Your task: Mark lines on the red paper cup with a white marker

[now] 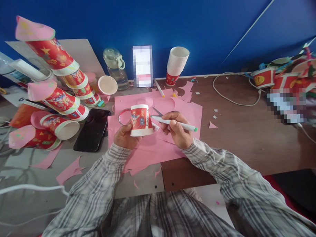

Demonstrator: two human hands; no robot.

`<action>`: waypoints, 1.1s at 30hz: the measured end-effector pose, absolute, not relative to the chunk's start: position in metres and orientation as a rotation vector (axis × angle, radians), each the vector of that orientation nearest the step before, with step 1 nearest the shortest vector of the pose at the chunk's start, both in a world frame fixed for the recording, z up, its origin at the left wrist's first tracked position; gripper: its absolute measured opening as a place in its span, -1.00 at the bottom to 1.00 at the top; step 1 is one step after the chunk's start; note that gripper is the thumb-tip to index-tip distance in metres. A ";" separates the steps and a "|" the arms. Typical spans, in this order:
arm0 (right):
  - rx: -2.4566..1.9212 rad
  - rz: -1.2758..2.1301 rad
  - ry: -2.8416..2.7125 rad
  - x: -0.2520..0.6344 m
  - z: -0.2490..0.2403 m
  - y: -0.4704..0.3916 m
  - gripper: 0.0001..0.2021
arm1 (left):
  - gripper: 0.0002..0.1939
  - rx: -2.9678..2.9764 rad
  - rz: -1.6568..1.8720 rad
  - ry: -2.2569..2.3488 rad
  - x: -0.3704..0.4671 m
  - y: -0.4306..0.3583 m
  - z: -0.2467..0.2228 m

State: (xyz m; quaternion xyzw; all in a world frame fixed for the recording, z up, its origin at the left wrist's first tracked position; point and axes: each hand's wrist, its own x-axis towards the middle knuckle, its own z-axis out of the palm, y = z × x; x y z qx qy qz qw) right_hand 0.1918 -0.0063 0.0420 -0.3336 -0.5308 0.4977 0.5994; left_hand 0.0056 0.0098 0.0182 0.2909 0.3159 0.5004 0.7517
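My left hand [125, 136] grips a red printed paper cup [142, 120], which is upside down with its white rim at the bottom. Between the fingers of my right hand [179, 128] is a white marker [182, 125] with a green end; its tip is at the cup's right side, and I cannot tell if it touches. Beneath both hands lie pink paper sheets [159, 151]. Behind the cup, partly hidden, are scissors [157, 111] and a ring-shaped item [121, 117].
At the left stand stacked red cups with pink paper tops [64, 59], near a black phone [92, 130]. Along the blue wall are a water bottle [117, 71], a lit phone [142, 65] and nested cups [178, 64]. Cables [214, 89] and decorated cups [264, 77] lie right.
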 end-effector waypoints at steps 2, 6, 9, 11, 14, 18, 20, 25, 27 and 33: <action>-0.752 1.155 -1.248 0.192 0.043 -0.008 -0.73 | -0.68 0.572 1.076 0.667 0.006 0.010 0.018; -0.709 1.151 -1.325 0.193 0.046 -0.011 -0.73 | -0.70 0.525 1.080 0.629 0.007 0.010 0.019; -0.726 1.138 -1.371 0.192 0.048 -0.013 -0.72 | -0.70 0.523 1.089 0.616 0.008 0.010 0.019; -0.748 1.117 -1.365 0.192 0.047 -0.013 -0.71 | -0.70 0.521 1.091 0.623 0.008 0.010 0.019; -0.774 1.091 -1.343 0.191 0.046 -0.011 -0.71 | -0.72 0.532 1.093 0.639 0.007 0.011 0.018; -0.776 1.085 -1.333 0.191 0.045 -0.010 -0.73 | -0.74 0.564 1.096 0.598 0.008 0.010 0.018; -0.781 1.093 -1.327 0.191 0.046 -0.009 -0.72 | -0.73 0.583 1.082 0.552 0.009 0.010 0.019; -0.794 1.084 -1.341 0.191 0.046 -0.009 -0.73 | -0.75 0.583 1.086 0.553 0.009 0.010 0.020; -0.800 1.076 -1.349 0.191 0.046 -0.009 -0.73 | -0.74 0.571 1.089 0.565 0.009 0.009 0.020; -0.787 1.097 -1.355 0.192 0.045 -0.010 -0.71 | -0.77 0.533 1.109 0.575 0.010 0.010 0.022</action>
